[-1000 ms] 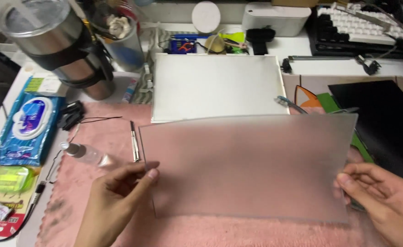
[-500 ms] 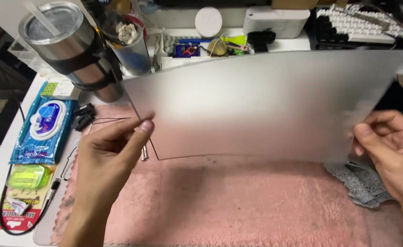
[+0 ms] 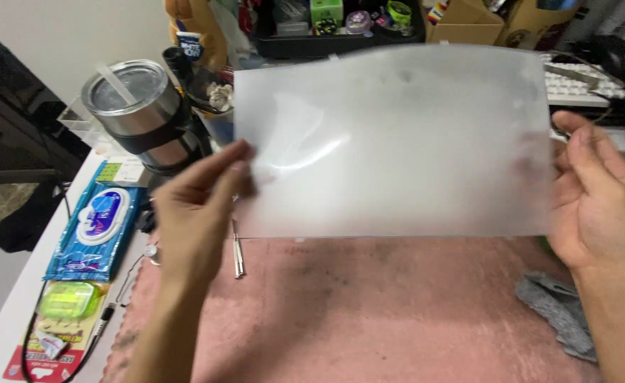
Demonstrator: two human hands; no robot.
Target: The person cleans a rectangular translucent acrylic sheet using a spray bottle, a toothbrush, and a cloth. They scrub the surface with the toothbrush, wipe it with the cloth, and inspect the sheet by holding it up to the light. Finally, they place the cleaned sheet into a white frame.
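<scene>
Frosted plastic sheet [image 3: 397,142] held up above the pink mat [image 3: 369,312]; we pinch its side edges, left hand [image 3: 199,206] and right hand [image 3: 596,206] fingers closed lightly. Advise edge-only contact, avoiding smudges.

Single head camera — looks steeply down, close over the desk [image 3: 14,312]

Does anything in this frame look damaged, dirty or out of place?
The pink mat has dark smudges near its middle and left edge, so it looks soiled. A grey cloth lies crumpled at its right side. The frosted sheet, held up by the left hand and right hand, looks intact.
</scene>
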